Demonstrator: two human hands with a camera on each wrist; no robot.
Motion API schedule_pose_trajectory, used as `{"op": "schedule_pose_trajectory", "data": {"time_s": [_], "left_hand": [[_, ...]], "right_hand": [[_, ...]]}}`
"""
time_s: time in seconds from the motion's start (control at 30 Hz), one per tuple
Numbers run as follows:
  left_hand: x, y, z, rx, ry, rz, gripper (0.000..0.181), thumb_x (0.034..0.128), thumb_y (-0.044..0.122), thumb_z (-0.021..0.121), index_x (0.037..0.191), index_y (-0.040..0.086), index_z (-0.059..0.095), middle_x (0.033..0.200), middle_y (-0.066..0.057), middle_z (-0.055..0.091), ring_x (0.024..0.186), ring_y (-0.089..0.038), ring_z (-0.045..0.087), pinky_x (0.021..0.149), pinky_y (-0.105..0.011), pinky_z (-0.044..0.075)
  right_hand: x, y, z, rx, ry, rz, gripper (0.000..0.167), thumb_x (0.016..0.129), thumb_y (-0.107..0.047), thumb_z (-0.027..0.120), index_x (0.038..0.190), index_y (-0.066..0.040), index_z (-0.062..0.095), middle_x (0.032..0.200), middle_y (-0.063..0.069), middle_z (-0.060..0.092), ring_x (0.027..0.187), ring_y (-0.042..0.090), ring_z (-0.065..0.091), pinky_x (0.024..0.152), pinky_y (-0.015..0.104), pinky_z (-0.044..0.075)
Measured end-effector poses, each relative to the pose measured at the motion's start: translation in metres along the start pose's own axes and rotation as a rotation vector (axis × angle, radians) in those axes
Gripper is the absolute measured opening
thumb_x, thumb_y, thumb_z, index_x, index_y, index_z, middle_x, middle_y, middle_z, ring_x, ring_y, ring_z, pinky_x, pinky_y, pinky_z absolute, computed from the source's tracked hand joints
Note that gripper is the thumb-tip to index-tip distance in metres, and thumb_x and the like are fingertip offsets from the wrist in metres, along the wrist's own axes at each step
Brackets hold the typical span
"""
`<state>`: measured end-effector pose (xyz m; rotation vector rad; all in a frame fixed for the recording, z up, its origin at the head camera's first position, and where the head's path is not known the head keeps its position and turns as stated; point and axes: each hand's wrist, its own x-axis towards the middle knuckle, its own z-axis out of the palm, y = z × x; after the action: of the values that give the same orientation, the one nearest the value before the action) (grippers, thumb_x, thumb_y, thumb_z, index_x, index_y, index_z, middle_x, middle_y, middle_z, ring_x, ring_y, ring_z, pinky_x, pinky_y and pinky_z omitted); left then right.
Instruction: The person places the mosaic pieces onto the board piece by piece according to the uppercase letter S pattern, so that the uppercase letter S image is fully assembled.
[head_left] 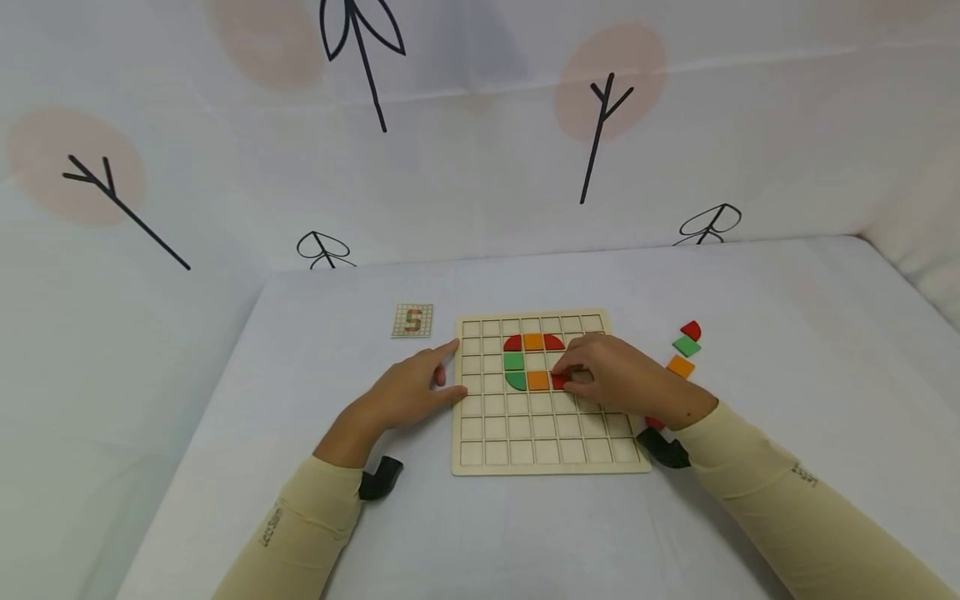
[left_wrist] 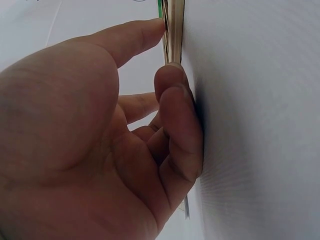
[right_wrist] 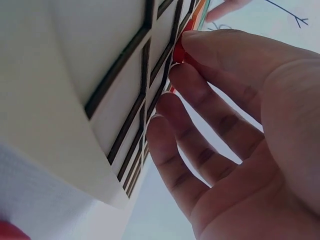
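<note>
A wooden grid board [head_left: 495, 454] lies flat on the table. In the head view, my right hand [head_left: 618, 375] pinches a red tile [head_left: 558, 382] between thumb and fingers, at a cell beside an orange tile [head_left: 538, 381]. The right wrist view shows the same red tile [right_wrist: 178, 52] at the fingertips, its shape partly covered. My left hand [head_left: 408, 387] touches the board's left edge with thumb and index finger, the other fingers bent. Red quarter-round tiles [head_left: 513, 343], another orange tile [head_left: 533, 342], a green square [head_left: 513, 361] and a green quarter-round tile [head_left: 516, 381] sit in the grid.
Right of the board lie a loose red tile [head_left: 692, 331], a green tile [head_left: 686, 346] and an orange tile [head_left: 681, 367]; another red piece [head_left: 655, 423] shows under the right wrist. A small pattern card [head_left: 412, 320] lies at the back left.
</note>
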<state>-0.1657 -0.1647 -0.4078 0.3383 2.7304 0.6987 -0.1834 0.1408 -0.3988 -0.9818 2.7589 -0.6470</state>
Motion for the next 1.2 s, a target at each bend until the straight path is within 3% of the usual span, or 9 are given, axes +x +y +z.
{"op": "schedule_pose_trajectory", "data": {"time_s": [0.23,1.2], "left_hand": [[-0.0006,0.0009,0.0,-0.003,-0.001,-0.005,0.079,0.0922,0.042,0.071,0.157,0.019,0.033,0.093,0.001,0.053,0.073,-0.012,0.044,0.066,-0.029,0.037],[-0.0006,0.0013,-0.0007,-0.012,-0.005,-0.009,0.079,0.0923,0.041,0.071,0.158,0.018,0.033,0.093,0.0,0.052,0.074,-0.012,0.044,0.066,-0.028,0.037]], "right_hand": [[0.0006,-0.0027,-0.0001,-0.009,-0.014,0.026,0.02,0.086,-0.012,0.078,0.106,-0.01,0.078,0.107,0.002,0.073,0.111,0.027,0.062,0.097,0.046,0.051],[-0.0024,-0.0045,-0.0015,-0.024,-0.014,-0.03,0.021,0.089,-0.011,0.075,0.109,-0.01,0.078,0.116,0.005,0.07,0.117,0.03,0.058,0.099,0.048,0.049]]}}
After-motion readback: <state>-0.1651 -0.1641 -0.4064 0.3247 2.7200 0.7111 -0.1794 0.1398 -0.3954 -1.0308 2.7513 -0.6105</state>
